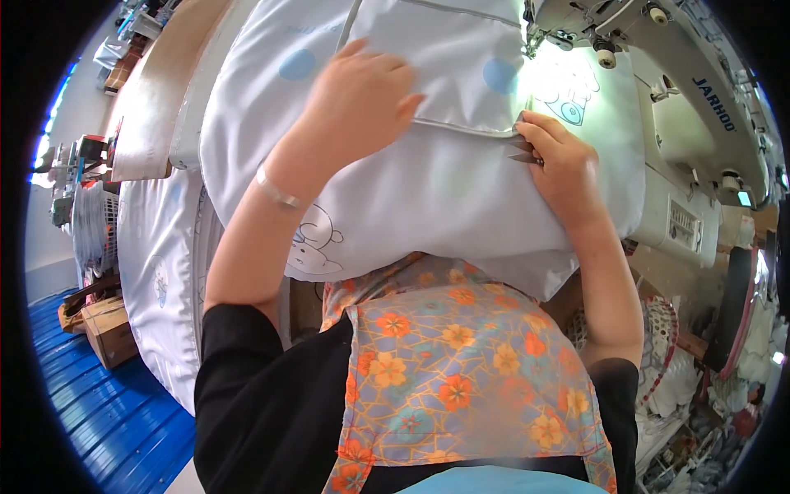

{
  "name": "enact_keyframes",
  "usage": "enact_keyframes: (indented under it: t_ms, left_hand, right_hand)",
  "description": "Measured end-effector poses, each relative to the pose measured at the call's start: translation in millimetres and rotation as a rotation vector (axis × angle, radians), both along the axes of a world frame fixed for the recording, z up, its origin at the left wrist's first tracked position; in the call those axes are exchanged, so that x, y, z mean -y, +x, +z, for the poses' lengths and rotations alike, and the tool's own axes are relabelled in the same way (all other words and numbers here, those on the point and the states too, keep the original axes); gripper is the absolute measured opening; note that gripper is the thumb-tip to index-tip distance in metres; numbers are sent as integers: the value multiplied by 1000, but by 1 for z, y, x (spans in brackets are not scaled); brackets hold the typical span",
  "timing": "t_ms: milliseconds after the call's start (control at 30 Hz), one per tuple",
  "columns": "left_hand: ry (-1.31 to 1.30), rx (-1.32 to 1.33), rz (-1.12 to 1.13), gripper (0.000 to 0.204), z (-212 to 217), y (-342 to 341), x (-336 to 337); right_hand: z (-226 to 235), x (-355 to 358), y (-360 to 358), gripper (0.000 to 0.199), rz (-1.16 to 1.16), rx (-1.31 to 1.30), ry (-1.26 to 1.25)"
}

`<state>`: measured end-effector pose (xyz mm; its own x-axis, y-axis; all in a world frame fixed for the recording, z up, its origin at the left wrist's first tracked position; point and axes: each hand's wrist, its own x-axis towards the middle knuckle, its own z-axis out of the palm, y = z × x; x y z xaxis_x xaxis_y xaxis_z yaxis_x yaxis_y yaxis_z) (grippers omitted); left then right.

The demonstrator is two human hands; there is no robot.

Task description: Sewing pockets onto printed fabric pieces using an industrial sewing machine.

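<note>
White padded fabric (461, 185) with pale blue dots and cartoon drawings is spread before me under the sewing machine (691, 99). A panel (444, 66) edged with grey piping lies on it. My right hand (568, 165) is closed, pinching the panel's lower right corner between thumb and finger. Small thread snips (525, 153) are tucked in the same hand, blades pointing left. Over the panel's left side is my left hand (362, 103), smeared by motion. Its fingers look partly bent, and whether they grip anything is unclear. The machine's lamp brightly lights the cloth near the needle area.
More white fabric (156, 272) hangs down at the left, beside a wooden board (156, 90). A cardboard box (111, 329) rests on blue ridged flooring. Piled cloth (658, 354) lies at the lower right. My floral apron (461, 362) meets the fabric's near edge.
</note>
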<state>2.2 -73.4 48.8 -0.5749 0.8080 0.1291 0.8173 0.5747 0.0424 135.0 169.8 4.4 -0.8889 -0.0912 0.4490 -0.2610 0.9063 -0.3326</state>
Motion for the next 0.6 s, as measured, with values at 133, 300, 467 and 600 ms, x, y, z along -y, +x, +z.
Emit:
enact_keyframes:
  t_ms: [133,300,467,600]
  left_hand:
    - [333,-143,-433,42,-22,-12,-63]
    - [231,-39,-421,50,-47,-7,-61]
    - [211,12,-430,41,-44,-5,-74]
    - [250,25,-362,37,-44,4,-89]
  right_hand:
    - [1,-1,0,34,10,-34,44]
    - [-2,-2,0,28,-8,-68,26]
    - [-3,-4,1,26,-18,-82,17]
    - [-3,-7,2,25,6,-62,-3]
